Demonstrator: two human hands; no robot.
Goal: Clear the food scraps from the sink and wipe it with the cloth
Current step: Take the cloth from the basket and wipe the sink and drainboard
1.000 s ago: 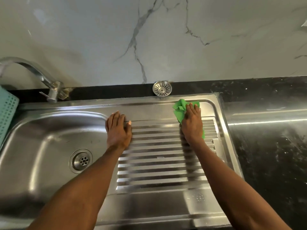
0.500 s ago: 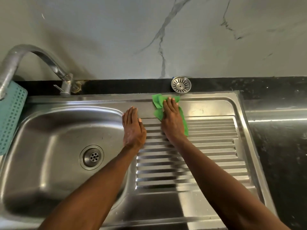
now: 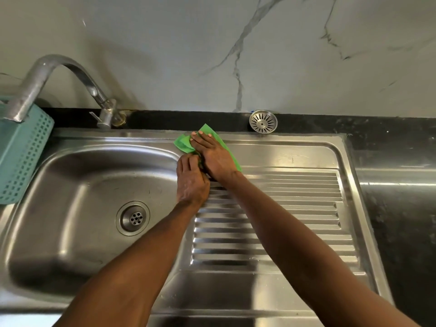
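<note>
A green cloth (image 3: pixel 183 143) lies on the steel ledge between the sink bowl (image 3: pixel 77 185) and the ribbed drainboard (image 3: pixel 283 208), near the back rim. My right hand (image 3: pixel 213 154) lies flat on the cloth, pressing it down with fingers pointing toward the back left. My left hand (image 3: pixel 191 180) rests on the bowl's right rim, its fingertips touching the cloth's near edge beside my right hand. The bowl looks bare, with no scraps visible around the drain (image 3: pixel 132 218).
A curved tap (image 3: pixel 70 74) arches over the bowl's back left. A teal perforated basket (image 3: pixel 21 156) hangs at the left edge. A loose round strainer (image 3: pixel 263 121) sits on the black ledge behind the drainboard. Black countertop (image 3: pixel 398 185) extends to the right.
My right hand has slid the cloth leftward along the back of the drainboard to the bowl's edge. My left hand now touches the cloth beside it.
</note>
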